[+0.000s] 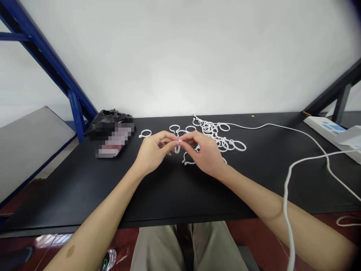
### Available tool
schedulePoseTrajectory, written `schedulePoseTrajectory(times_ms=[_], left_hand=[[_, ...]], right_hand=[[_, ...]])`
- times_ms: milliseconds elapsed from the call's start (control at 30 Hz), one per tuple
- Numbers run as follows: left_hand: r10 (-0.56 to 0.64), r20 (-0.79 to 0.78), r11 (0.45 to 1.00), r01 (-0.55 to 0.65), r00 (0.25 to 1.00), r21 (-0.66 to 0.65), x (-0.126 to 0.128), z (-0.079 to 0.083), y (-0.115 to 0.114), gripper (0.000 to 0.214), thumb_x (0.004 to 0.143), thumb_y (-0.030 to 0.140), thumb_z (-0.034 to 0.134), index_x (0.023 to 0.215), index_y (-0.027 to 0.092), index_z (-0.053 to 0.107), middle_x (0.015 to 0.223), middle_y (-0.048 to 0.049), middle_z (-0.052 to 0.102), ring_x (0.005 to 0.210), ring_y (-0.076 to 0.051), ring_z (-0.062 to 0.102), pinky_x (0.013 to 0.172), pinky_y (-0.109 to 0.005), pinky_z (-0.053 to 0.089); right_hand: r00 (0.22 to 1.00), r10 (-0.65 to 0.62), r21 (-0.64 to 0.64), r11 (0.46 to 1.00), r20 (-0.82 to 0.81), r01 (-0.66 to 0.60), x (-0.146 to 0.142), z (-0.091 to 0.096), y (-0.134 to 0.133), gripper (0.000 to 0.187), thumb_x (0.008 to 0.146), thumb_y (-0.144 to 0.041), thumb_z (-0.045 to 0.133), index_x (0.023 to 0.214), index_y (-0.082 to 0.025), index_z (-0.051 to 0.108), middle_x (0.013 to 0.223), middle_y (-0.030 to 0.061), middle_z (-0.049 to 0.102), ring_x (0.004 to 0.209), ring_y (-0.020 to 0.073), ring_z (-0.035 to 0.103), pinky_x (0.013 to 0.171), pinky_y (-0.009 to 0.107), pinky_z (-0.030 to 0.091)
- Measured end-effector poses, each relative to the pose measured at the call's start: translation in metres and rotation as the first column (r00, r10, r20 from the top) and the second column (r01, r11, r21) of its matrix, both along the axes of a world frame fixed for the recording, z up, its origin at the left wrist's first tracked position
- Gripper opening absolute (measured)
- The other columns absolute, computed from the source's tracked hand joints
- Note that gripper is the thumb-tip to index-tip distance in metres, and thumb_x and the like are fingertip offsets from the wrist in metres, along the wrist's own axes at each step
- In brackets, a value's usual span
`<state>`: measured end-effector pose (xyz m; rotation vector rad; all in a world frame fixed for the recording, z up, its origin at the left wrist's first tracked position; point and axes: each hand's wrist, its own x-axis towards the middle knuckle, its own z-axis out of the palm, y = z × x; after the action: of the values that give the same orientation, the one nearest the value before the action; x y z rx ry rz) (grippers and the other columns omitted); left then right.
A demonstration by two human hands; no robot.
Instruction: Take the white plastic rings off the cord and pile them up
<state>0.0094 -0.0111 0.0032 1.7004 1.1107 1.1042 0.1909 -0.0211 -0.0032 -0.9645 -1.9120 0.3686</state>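
Observation:
Both hands meet over the middle of the black table. My left hand (154, 150) pinches a white plastic ring (177, 149) between thumb and fingers, and my right hand (204, 151) pinches the same ring from the other side. Most of this ring is hidden behind the fingertips; a curved part hangs below them. Beyond my right hand lies a pile of white rings (210, 128), several of them overlapping. An open ring (189, 163) lies partly under my right hand. One single ring (146, 130) rests apart, beyond my left hand.
A black plastic bag (109, 114) and a blurred-out flat item (117, 140) lie at the left. A white cable (286, 195) loops across the right side, over my right forearm. A white box (327, 128) stands at the far right. Blue metal posts (50, 56) frame the left end.

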Motion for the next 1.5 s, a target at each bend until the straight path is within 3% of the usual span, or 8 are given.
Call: schedulePoseTrajectory(times_ms=[533, 767, 967, 1100, 1167, 1233, 1367, 1500], left_hand=[[0.014, 0.020, 0.999, -0.015, 1.000, 0.042, 0.005, -0.004, -0.005, 0.022, 0.082, 0.039, 0.067, 0.087, 0.018, 0.065, 0.073, -0.0010, 0.069, 0.062, -0.012, 0.062, 0.061, -0.025, 0.052], [-0.014, -0.042, 0.994, 0.018, 0.999, 0.105, 0.005, -0.004, -0.006, 0.019, 0.085, 0.036, 0.064, 0.095, 0.020, 0.058, 0.085, -0.0015, 0.069, 0.072, -0.013, 0.064, 0.064, -0.025, 0.050], [0.143, -0.202, 0.967, -0.093, 0.969, 0.236, 0.003, -0.006, 0.000, 0.012, 0.086, 0.028, 0.060, 0.095, 0.022, 0.058, 0.084, -0.0003, 0.068, 0.073, -0.013, 0.062, 0.067, -0.025, 0.048], [0.437, -0.343, 0.860, -0.274, 0.832, 0.431, -0.006, -0.006, 0.007, 0.013, 0.085, 0.023, 0.055, 0.098, 0.023, 0.059, 0.086, -0.0014, 0.068, 0.073, -0.017, 0.059, 0.070, -0.030, 0.046], [0.578, -0.379, 0.776, -0.343, 0.723, 0.529, -0.013, -0.007, 0.011, 0.013, 0.086, 0.022, 0.053, 0.097, 0.022, 0.059, 0.087, -0.0038, 0.069, 0.083, -0.022, 0.059, 0.076, -0.034, 0.044], [0.659, -0.463, 0.733, -0.369, 0.593, 0.571, -0.019, -0.009, 0.015, 0.013, 0.087, 0.022, 0.050, 0.096, 0.021, 0.059, 0.088, -0.0065, 0.070, 0.091, -0.027, 0.058, 0.079, -0.038, 0.043], [0.566, -0.744, 0.822, -0.303, 0.355, 0.482, -0.024, -0.014, 0.017, 0.020, 0.090, 0.023, 0.042, 0.097, 0.019, 0.061, 0.096, -0.0116, 0.071, 0.097, -0.033, 0.056, 0.077, -0.043, 0.043], [0.502, -0.808, 0.859, -0.286, 0.309, 0.424, -0.022, -0.017, 0.017, 0.024, 0.092, 0.024, 0.039, 0.102, 0.020, 0.061, 0.102, -0.0118, 0.070, 0.100, -0.033, 0.056, 0.077, -0.043, 0.044]], right_hand=[[1.000, 0.008, -0.009, 1.000, -0.017, -0.008, 0.001, 0.001, -0.001, 0.009, 0.092, -0.025, 0.057, 0.092, -0.022, 0.065, 0.080, 0.0004, 0.070, 0.074, 0.0143, 0.065, 0.060, 0.027, 0.049], [1.000, -0.023, -0.012, 1.000, -0.020, 0.023, -0.001, -0.001, 0.002, 0.009, 0.092, -0.025, 0.058, 0.096, -0.022, 0.066, 0.084, -0.0005, 0.072, 0.074, 0.0132, 0.066, 0.062, 0.026, 0.050], [0.993, 0.007, -0.001, 1.000, 0.119, -0.007, 0.005, -0.005, 0.009, 0.020, 0.093, -0.025, 0.055, 0.113, -0.022, 0.059, 0.101, 0.0036, 0.072, 0.091, 0.0180, 0.068, 0.077, 0.032, 0.054], [0.903, -0.089, 0.061, 0.996, 0.420, 0.070, 0.015, -0.006, 0.015, 0.025, 0.087, -0.032, 0.065, 0.107, -0.018, 0.064, 0.104, 0.0101, 0.067, 0.101, 0.0265, 0.058, 0.091, 0.043, 0.048], [0.852, -0.079, 0.026, 0.997, 0.517, 0.077, 0.020, -0.006, 0.017, 0.029, 0.083, -0.039, 0.069, 0.103, -0.018, 0.066, 0.103, 0.0105, 0.065, 0.100, 0.0278, 0.055, 0.091, 0.045, 0.046], [0.828, -0.051, -0.028, 0.996, 0.559, 0.080, 0.023, -0.006, 0.017, 0.030, 0.084, -0.043, 0.067, 0.101, -0.018, 0.067, 0.102, 0.0096, 0.064, 0.099, 0.0270, 0.054, 0.091, 0.044, 0.045], [0.812, -0.024, -0.076, 0.994, 0.583, 0.084, 0.023, -0.005, 0.017, 0.018, 0.091, -0.034, 0.060, 0.096, -0.019, 0.068, 0.096, 0.0078, 0.064, 0.094, 0.0236, 0.053, 0.087, 0.038, 0.045], [0.808, -0.046, -0.072, 0.992, 0.588, 0.108, 0.021, -0.004, 0.017, 0.019, 0.093, -0.031, 0.056, 0.091, -0.019, 0.070, 0.092, 0.0075, 0.064, 0.090, 0.0224, 0.052, 0.085, 0.036, 0.043]])
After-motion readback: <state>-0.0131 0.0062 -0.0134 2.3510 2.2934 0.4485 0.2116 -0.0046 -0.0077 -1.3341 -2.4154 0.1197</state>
